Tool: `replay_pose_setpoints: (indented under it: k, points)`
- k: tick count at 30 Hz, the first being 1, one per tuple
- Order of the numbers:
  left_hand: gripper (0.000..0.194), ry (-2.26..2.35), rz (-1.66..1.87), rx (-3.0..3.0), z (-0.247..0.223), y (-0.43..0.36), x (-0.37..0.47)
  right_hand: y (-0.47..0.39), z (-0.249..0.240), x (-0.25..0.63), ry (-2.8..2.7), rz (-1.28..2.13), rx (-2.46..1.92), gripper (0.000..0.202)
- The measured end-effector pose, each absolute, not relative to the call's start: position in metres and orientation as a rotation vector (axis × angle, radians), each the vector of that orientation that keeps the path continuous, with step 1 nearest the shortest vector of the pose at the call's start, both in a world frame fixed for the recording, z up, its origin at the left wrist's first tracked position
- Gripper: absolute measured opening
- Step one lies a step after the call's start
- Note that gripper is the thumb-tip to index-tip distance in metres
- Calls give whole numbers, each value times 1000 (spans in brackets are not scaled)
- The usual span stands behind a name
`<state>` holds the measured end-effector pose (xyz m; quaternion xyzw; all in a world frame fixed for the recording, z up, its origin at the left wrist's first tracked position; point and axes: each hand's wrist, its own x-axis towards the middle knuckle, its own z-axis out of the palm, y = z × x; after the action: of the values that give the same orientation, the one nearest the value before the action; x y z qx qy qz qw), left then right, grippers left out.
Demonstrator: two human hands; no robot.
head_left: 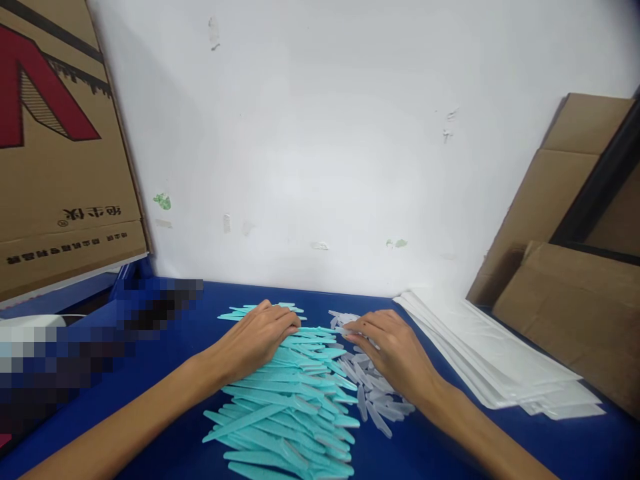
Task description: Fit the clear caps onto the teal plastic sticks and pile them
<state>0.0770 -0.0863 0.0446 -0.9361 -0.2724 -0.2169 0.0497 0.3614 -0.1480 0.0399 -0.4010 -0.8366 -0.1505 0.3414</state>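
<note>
The left hand (263, 337) shows its back, its fingertips mostly hidden; its grip is closed on one end of a slim turquoise piece (317, 329), and that end is lost behind the fingers. The piece lies level above the far part of a turquoise pile (295, 400), pointing toward the right hand (395, 347). There, thumb and fingers pinch a small translucent piece (341, 330) at the turquoise tip; whether it fits around the tip or only meets it is too small to tell.

The pile runs off the bottom edge of the view, its lower layers covered. More turquoise pieces (234, 315) show past the left hand, partly hidden by it. The right hand covers some of a translucent pile (375, 393) on the blue tabletop (170, 427). Farther right lie white sheets (500, 360). Coarse blocks blur the left side, and both forearms are cut off below.
</note>
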Motion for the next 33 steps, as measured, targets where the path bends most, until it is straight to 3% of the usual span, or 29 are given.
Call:
replay_pose_setpoints:
  k: [12, 19, 27, 33]
  points:
    - [22, -660, -704, -2818, 42, -99, 84, -152, 36, 356, -2255, -343, -930, 15]
    - [31, -503, -796, -2710, 42, -105, 85, -161, 38, 351, -2250, -428, -859, 19]
    - [23, -678, -719, -2551, 48, -79, 73, -154, 47, 356, -2251, -424, -1125, 25]
    - [28, -1004, -455, -2509, 48, -46, 41, -150, 49, 367, -2434, -272, -1224, 14]
